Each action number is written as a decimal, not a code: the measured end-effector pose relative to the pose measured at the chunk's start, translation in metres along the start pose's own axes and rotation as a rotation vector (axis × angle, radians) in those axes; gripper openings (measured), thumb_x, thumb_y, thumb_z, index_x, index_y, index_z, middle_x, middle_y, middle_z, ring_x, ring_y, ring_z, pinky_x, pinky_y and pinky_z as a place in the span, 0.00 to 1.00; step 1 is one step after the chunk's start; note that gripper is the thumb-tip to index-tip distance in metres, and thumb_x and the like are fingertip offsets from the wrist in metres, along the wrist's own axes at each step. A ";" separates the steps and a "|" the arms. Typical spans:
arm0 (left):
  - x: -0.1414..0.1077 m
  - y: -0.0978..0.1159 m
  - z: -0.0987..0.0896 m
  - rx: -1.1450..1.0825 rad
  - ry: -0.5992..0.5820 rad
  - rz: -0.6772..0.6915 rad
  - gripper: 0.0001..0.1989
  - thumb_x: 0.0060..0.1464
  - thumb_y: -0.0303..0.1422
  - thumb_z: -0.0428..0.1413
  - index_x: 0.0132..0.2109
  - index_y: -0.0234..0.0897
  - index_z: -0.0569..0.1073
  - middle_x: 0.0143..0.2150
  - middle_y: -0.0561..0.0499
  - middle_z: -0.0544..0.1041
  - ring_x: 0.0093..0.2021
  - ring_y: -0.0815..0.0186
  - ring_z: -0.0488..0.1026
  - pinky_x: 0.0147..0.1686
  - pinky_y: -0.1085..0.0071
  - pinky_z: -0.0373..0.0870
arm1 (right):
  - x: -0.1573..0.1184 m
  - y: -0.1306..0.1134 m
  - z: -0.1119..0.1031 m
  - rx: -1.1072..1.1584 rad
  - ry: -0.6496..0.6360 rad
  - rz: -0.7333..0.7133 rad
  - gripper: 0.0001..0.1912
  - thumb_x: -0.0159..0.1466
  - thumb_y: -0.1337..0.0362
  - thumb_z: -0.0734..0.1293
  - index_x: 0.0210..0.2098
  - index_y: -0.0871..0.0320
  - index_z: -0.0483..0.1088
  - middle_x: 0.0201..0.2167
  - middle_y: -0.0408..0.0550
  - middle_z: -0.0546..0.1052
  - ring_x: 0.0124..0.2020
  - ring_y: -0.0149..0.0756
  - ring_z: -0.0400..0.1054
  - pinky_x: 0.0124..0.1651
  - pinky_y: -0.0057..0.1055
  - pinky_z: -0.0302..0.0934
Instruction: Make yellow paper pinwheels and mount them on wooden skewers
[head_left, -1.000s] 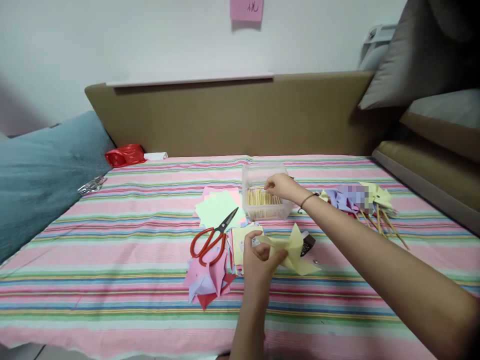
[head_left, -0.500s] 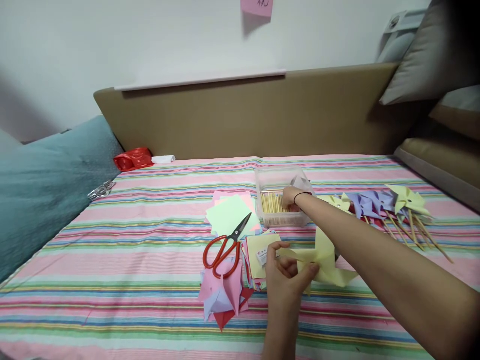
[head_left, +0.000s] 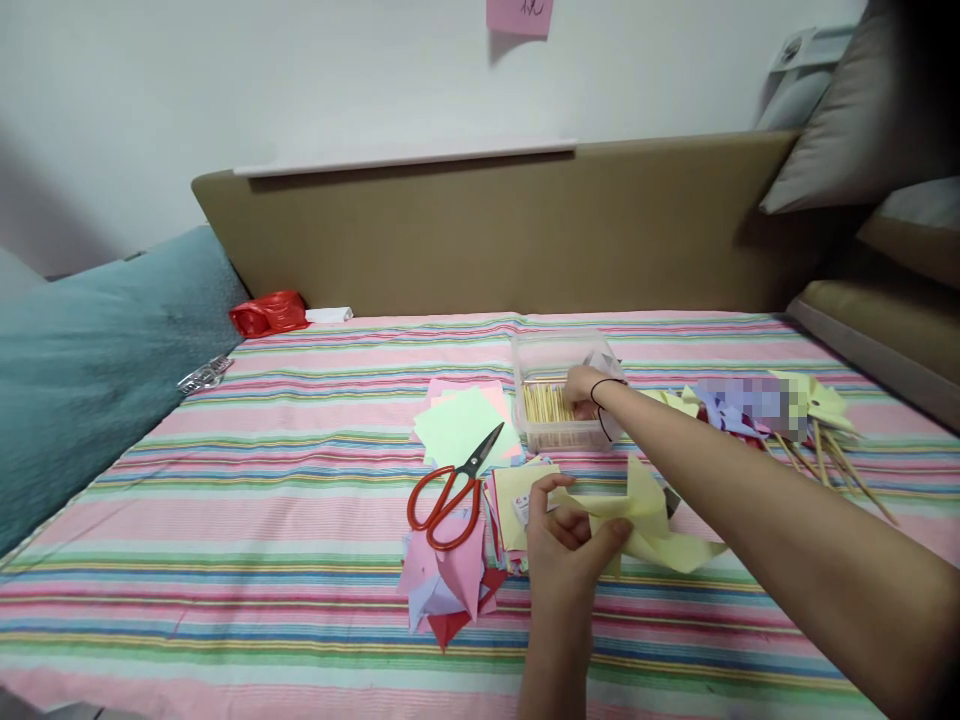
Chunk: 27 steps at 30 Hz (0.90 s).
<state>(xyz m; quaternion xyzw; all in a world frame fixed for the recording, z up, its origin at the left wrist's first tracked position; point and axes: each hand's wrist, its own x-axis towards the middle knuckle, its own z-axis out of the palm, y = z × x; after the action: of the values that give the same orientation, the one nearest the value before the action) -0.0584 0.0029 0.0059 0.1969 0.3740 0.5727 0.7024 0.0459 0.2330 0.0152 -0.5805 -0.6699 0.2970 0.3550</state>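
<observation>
Yellow paper pinwheel: I see it [head_left: 651, 515] raised over the near part of the striped cloth [head_left: 262, 480], right of centre, its folded points spreading to the right.
Left hand: this hand [head_left: 570, 525] pinches the pinwheel's left side between thumb and fingers.
Right hand: I have it [head_left: 583, 390] reaching to the far side, fingers down in the clear plastic box [head_left: 555, 438]; they are partly hidden, so I cannot tell whether they grip anything.
Thin sticks: a bundle [head_left: 546, 403] lies in the box, just left of the right hand's fingers.
Paper stack: the small squares [head_left: 510, 478], yellow on top, sit just left of the left hand.
Scissors: the red-handled pair [head_left: 478, 500] lies left of that stack, blades pointing far and right, tips over the pale green sheet [head_left: 466, 420].
Folded papers: pink, lilac and red pieces [head_left: 459, 575] lie at the near end of the scissors, partly under the handles.
Finished pinwheels: yellow and lilac ones on sticks [head_left: 825, 400] lie to the right beyond the right forearm, partly pixelated.
Red bag: I find it [head_left: 268, 314] at the far left, beside the teal cushion [head_left: 112, 330].
</observation>
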 end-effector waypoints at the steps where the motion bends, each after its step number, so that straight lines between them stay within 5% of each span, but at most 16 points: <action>1: 0.001 0.000 0.000 0.003 0.005 0.009 0.32 0.32 0.31 0.70 0.43 0.39 0.62 0.24 0.56 0.78 0.22 0.72 0.71 0.26 0.77 0.67 | 0.001 -0.007 -0.005 -0.048 -0.033 0.060 0.13 0.67 0.59 0.64 0.44 0.62 0.71 0.41 0.47 0.75 0.37 0.34 0.71 0.40 0.34 0.69; 6: 0.001 0.006 -0.002 -0.029 0.037 0.072 0.32 0.31 0.30 0.70 0.44 0.39 0.63 0.30 0.54 0.78 0.28 0.70 0.74 0.29 0.76 0.69 | -0.018 -0.053 -0.050 -0.190 -0.131 0.192 0.12 0.56 0.72 0.69 0.17 0.63 0.67 0.16 0.47 0.71 0.21 0.32 0.67 0.28 0.28 0.61; 9: 0.000 0.013 -0.001 -0.019 0.051 0.092 0.32 0.33 0.30 0.69 0.45 0.41 0.63 0.31 0.55 0.78 0.28 0.69 0.74 0.27 0.76 0.69 | -0.068 -0.068 -0.076 -0.110 -0.089 0.072 0.11 0.59 0.70 0.63 0.20 0.59 0.66 0.17 0.41 0.68 0.20 0.26 0.61 0.25 0.24 0.55; 11: -0.001 0.016 0.000 -0.005 0.045 0.100 0.32 0.34 0.30 0.69 0.46 0.41 0.62 0.32 0.56 0.77 0.27 0.70 0.74 0.24 0.77 0.68 | -0.113 -0.066 -0.083 0.166 -0.105 -0.040 0.07 0.61 0.66 0.61 0.27 0.58 0.68 0.16 0.38 0.63 0.18 0.26 0.56 0.21 0.24 0.49; 17: -0.001 0.007 0.012 -0.009 -0.014 0.107 0.31 0.35 0.29 0.68 0.47 0.43 0.63 0.37 0.55 0.76 0.29 0.72 0.74 0.27 0.78 0.69 | -0.219 -0.025 -0.068 0.582 -0.010 0.121 0.16 0.61 0.50 0.65 0.34 0.58 0.70 0.18 0.36 0.58 0.18 0.25 0.50 0.20 0.24 0.43; 21: -0.001 -0.006 0.017 -0.085 -0.105 0.103 0.31 0.35 0.29 0.69 0.47 0.44 0.65 0.36 0.57 0.73 0.30 0.74 0.71 0.32 0.79 0.68 | -0.242 -0.002 -0.056 0.722 0.011 0.215 0.17 0.60 0.48 0.67 0.32 0.57 0.69 0.19 0.38 0.63 0.17 0.24 0.50 0.19 0.24 0.42; 27: 0.002 -0.020 0.021 -0.125 -0.130 0.095 0.33 0.34 0.32 0.70 0.49 0.48 0.67 0.32 0.59 0.70 0.27 0.75 0.69 0.31 0.77 0.67 | -0.254 0.011 -0.051 0.810 -0.012 0.160 0.17 0.61 0.48 0.66 0.35 0.57 0.69 0.15 0.34 0.54 0.16 0.25 0.44 0.19 0.25 0.40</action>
<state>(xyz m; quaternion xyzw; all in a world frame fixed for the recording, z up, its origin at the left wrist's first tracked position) -0.0298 0.0023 0.0045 0.2068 0.2815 0.6137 0.7081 0.1123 -0.0168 0.0025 -0.4423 -0.4538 0.5666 0.5267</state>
